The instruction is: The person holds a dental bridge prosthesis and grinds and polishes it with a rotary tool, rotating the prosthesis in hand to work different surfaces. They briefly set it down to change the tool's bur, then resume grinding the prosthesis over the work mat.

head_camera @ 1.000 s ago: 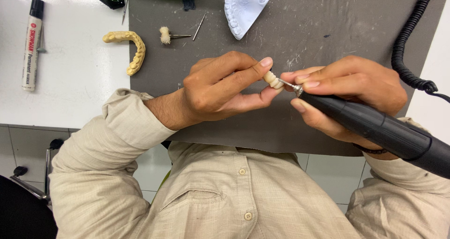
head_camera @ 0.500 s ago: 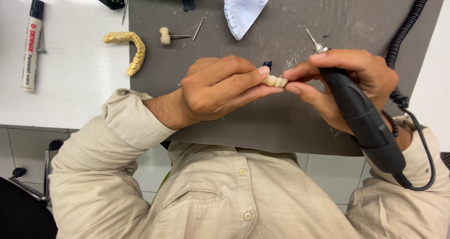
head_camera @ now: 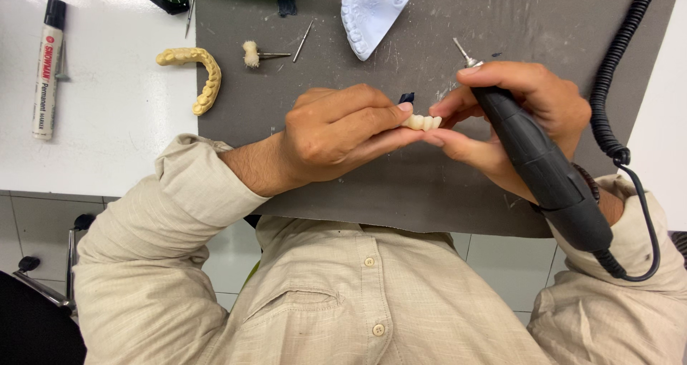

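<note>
Since a second ago, the right hand [head_camera: 515, 114] has swung its black rotary handpiece [head_camera: 537, 164] off the work, so the bur tip points up and away. On the grey mat [head_camera: 429, 186] lie a white plaster jaw cast [head_camera: 372, 11] and a small felt buffing wheel [head_camera: 252, 53]; a yellow dental arch [head_camera: 197, 75] lies just beside the mat. Nothing blocks the small cream row of teeth [head_camera: 422, 122], pinched between the left hand [head_camera: 343, 132] and right fingertips above the mat.
</note>
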The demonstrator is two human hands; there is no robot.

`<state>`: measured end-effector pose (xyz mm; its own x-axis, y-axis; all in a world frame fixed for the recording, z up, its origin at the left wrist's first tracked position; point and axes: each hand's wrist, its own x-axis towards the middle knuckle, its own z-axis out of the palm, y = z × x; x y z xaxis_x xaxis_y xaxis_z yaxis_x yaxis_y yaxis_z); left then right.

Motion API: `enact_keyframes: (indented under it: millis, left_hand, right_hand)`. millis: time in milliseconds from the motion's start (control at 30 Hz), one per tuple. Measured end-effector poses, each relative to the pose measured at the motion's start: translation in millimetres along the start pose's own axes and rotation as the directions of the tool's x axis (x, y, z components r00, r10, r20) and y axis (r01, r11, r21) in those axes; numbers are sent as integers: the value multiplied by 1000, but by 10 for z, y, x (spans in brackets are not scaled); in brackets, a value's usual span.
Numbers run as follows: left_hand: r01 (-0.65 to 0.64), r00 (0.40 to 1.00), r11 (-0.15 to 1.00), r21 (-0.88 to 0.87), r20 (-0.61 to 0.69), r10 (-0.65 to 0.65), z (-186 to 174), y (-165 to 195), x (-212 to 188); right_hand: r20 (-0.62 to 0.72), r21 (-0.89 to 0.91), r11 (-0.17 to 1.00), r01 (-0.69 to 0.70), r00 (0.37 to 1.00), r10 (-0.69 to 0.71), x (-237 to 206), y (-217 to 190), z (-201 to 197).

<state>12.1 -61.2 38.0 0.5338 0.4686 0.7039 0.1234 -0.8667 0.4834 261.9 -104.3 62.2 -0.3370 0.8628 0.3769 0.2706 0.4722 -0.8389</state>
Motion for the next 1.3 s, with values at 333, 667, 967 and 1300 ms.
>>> enact_keyframes:
  millis: [333, 667, 967, 1300]
  left_hand:
    - [-38, 999, 999, -31, 12, 38, -28, 32, 31]
    - [1, 1000, 1000, -12, -8, -1, -24, 34, 40]
    - [28, 999, 1000, -3, -32, -28, -5, 34, 33]
    - [182, 983, 931, -316, 89, -162, -26, 34, 112]
  right_hand:
    - [-7, 91, 996, -26, 1000, 27, -48, 72, -8]
    - [-15, 80, 995, -53, 998, 55, -25, -13, -26]
    - [-14, 72, 996, -50, 999, 52, -28, -7, -26]
    - [-10, 182, 979, -93, 995, 96, -101, 89, -31]
